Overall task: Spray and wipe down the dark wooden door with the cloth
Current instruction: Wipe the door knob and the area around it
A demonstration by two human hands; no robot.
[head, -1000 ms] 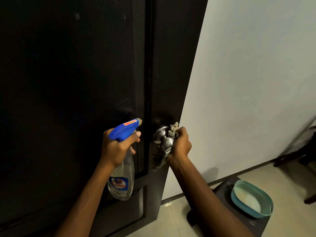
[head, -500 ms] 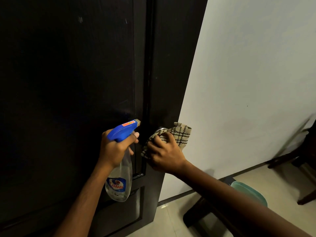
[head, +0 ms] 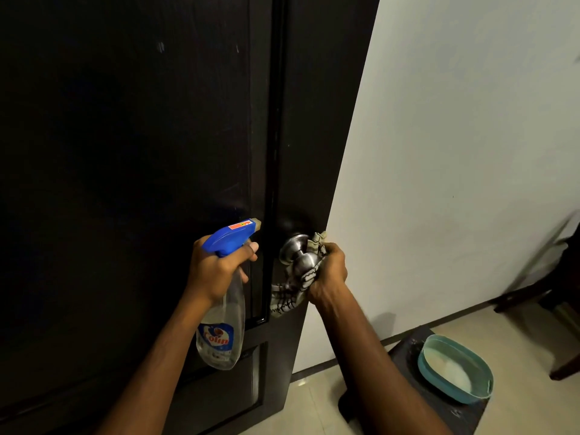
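The dark wooden door (head: 125, 183) fills the left half of the view, upright and rigid, so it should take firm pressure. The left hand (head: 216, 271) wraps the neck of the spray bottle (head: 221, 334), one finger at the trigger. The clear plastic looks light and smooth, so the neck is the surest hold. The right hand (head: 329, 271) sits at three o'clock of the steel knob (head: 304, 262), bunching the checked cloth (head: 287, 298) against it, with a loose tail hanging toward six. The cloth is soft and limp, best gathered in the palm. The polished knob probably slips and turns. A teal basin (head: 455, 372) sits at four o'clock.
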